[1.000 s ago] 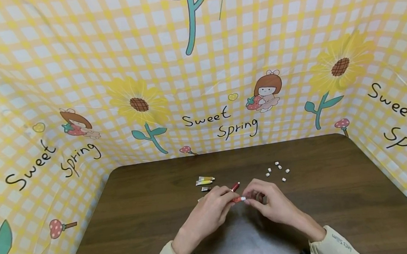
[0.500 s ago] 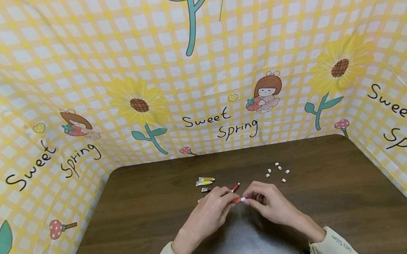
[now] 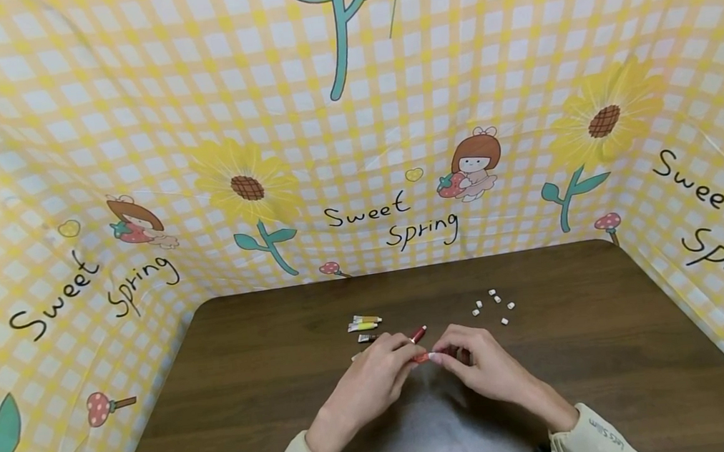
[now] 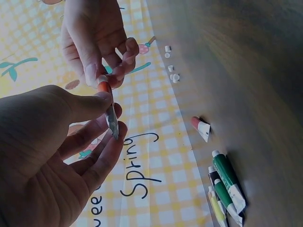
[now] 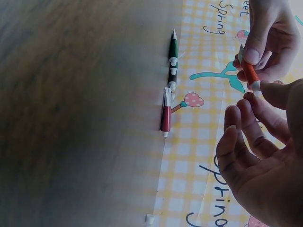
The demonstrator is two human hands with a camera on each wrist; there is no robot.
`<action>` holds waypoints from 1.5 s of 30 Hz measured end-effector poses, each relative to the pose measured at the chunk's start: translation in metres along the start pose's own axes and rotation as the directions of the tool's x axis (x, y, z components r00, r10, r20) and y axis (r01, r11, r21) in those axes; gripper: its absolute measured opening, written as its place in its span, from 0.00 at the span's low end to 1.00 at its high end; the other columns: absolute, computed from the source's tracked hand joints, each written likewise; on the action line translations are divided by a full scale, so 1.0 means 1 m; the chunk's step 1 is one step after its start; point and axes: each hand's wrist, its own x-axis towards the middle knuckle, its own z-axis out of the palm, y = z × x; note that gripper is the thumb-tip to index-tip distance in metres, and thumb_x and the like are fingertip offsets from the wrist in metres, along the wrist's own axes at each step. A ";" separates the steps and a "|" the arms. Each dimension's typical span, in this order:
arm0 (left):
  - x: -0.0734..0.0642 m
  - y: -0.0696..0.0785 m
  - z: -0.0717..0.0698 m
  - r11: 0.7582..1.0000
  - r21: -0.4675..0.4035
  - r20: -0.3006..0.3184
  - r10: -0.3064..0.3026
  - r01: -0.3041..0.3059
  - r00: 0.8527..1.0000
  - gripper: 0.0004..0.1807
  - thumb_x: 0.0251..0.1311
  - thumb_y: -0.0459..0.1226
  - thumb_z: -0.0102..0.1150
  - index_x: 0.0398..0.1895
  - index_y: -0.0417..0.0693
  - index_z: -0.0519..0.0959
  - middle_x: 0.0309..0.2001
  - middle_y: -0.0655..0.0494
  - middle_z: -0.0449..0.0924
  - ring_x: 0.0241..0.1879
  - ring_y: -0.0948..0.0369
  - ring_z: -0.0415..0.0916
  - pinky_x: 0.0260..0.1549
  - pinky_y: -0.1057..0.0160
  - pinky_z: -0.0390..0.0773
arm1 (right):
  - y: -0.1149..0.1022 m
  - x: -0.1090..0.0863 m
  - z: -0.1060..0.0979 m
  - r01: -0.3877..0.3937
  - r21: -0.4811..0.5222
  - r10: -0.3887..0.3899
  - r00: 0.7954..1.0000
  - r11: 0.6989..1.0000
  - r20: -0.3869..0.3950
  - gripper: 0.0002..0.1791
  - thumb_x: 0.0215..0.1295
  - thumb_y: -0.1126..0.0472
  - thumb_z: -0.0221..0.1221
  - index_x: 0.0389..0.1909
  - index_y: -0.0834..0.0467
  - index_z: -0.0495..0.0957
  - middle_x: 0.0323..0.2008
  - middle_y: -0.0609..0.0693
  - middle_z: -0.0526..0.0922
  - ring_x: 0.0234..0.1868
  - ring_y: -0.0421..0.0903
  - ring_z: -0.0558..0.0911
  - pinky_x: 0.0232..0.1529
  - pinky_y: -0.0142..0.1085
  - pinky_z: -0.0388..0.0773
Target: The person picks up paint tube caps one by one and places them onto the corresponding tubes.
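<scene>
In the head view, my left hand [image 3: 375, 372] pinches a small orange-red paint tube [image 3: 421, 357] between thumb and fingers. The tube's silver crimped tail [image 4: 112, 125] shows beyond the thumb in the left wrist view. My right hand [image 3: 490, 365] faces it, with thumb and index finger pinching the white cap [image 5: 256, 87] at the tube's end. Its other fingers are loosely bent in the right wrist view. Just beyond the hands, a dark red paint tube [image 3: 419, 334] lies on the table.
Yellow [image 3: 363, 326] and ochre [image 3: 368, 319] tubes lie on the dark wooden table [image 3: 270, 363], left of centre. Green tubes [image 4: 226, 175] lie nearby. Several loose white caps [image 3: 497, 299] are scattered beyond my right hand. A checked yellow cloth [image 3: 355, 147] hangs around the table.
My right thumb and index finger have closed in on the white cap, covering more of it. My left hand keeps its place, and the things on the table have not moved.
</scene>
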 end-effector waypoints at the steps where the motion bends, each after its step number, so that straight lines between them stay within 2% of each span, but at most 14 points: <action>1: 0.000 0.000 0.000 1.000 0.002 0.000 0.000 0.000 1.000 0.09 0.76 0.37 0.64 0.54 0.56 0.87 0.50 0.62 0.85 0.47 0.63 0.80 0.48 0.65 0.84 | 0.000 0.000 0.000 0.004 -0.003 -0.004 1.000 1.000 -0.004 0.04 0.71 0.64 0.69 0.42 0.51 0.88 0.34 0.38 0.82 0.30 0.32 0.77 0.25 0.35 0.79; 10: 0.000 -0.002 0.000 1.000 0.005 -0.002 0.004 -0.004 1.000 0.09 0.75 0.37 0.64 0.53 0.55 0.88 0.50 0.62 0.85 0.46 0.63 0.80 0.48 0.65 0.84 | 0.000 0.000 0.000 0.066 -0.004 -0.066 0.996 0.998 -0.056 0.11 0.66 0.67 0.73 0.43 0.49 0.86 0.37 0.45 0.84 0.30 0.35 0.78 0.23 0.33 0.78; 26: -0.001 -0.001 0.001 1.000 0.002 -0.008 0.004 -0.004 1.000 0.09 0.75 0.36 0.65 0.53 0.55 0.87 0.50 0.63 0.85 0.47 0.63 0.80 0.48 0.65 0.84 | 0.000 0.000 0.002 0.091 -0.002 -0.091 0.994 0.996 -0.067 0.11 0.66 0.69 0.72 0.41 0.49 0.87 0.37 0.42 0.84 0.29 0.35 0.77 0.22 0.32 0.76; 39: 0.000 -0.001 0.001 1.000 0.001 -0.009 0.005 -0.005 1.000 0.09 0.75 0.37 0.65 0.53 0.55 0.88 0.50 0.62 0.85 0.47 0.63 0.80 0.48 0.65 0.84 | 0.001 0.001 0.002 0.069 -0.003 -0.069 0.996 0.998 -0.061 0.06 0.70 0.66 0.70 0.41 0.50 0.88 0.35 0.40 0.83 0.29 0.34 0.76 0.22 0.36 0.77; 45: 0.000 -0.001 0.000 1.000 0.000 -0.001 0.000 0.000 1.000 0.09 0.75 0.37 0.65 0.54 0.55 0.88 0.50 0.62 0.85 0.48 0.62 0.81 0.49 0.64 0.85 | 0.002 -0.001 0.002 0.042 -0.006 -0.042 0.998 0.999 -0.048 0.08 0.68 0.64 0.72 0.44 0.51 0.87 0.38 0.42 0.83 0.30 0.34 0.77 0.23 0.32 0.77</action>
